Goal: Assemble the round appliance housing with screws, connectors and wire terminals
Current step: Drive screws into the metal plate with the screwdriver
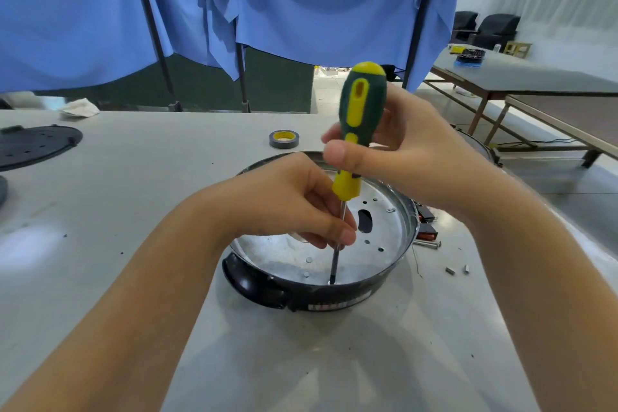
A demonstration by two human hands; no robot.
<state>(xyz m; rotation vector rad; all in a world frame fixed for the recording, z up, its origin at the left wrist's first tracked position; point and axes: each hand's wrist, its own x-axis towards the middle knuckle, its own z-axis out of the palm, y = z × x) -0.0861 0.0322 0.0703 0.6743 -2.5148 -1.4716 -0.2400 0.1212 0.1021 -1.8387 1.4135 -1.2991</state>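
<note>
The round appliance housing (pixel 384 227) lies at the table's centre, a shiny metal pan with holes inside a black outer shell with a handle at its near left. A green and yellow screwdriver (pixel 359 117) stands nearly upright over it, its tip down at the pan's near edge. My right hand (pixel 398 147) grips the handle with thumb and fingers. My left hand (pixel 294 204) pinches the metal shaft lower down. The screw under the tip is too small to make out.
A roll of tape (pixel 284 139) lies behind the housing. A black perforated round plate (pixel 33 144) sits at the far left. Small metal parts (pixel 449 270), long screws (pixel 426 244) and red-black connectors (pixel 426 227) lie right of the housing. Blue cloth hangs behind the table.
</note>
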